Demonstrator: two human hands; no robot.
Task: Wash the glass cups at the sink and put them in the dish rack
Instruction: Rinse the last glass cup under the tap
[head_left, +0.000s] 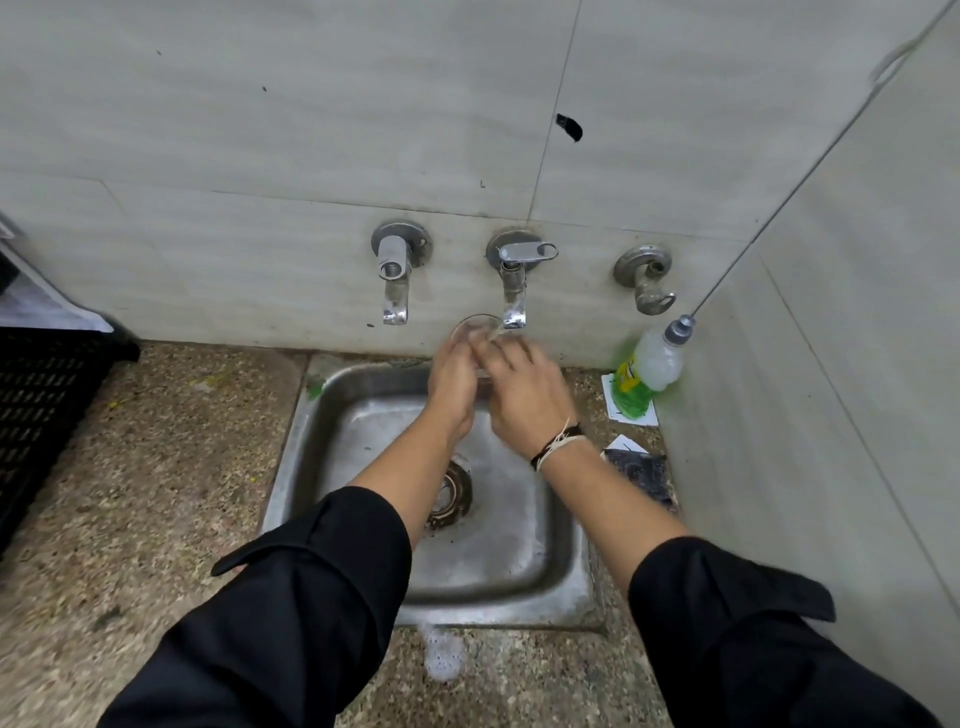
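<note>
Hands meet over the far edge of the square stainless-steel sink (540, 525), at 12 o'clock from its round drain (451, 493). Left hand (453, 387) has its fingers wrapped round the clear glass cup (474, 328). Right hand (522, 395) lies against the cup from the 3 o'clock side; motion blur prevents telling whether its fingers grasp the glass or lie loose. The cup is tilted, rim uppermost, directly under the spout of the middle chrome wall tap (514, 283). A second chrome tap (396, 275) is mounted at 9 o'clock from it. A green-and-white plastic detergent bottle (647, 371) stands at 3 o'clock from the hands. A black perforated plastic crate (41, 410) sits on the speckled stone counter (171, 467) at 9 o'clock from the sink.
</note>
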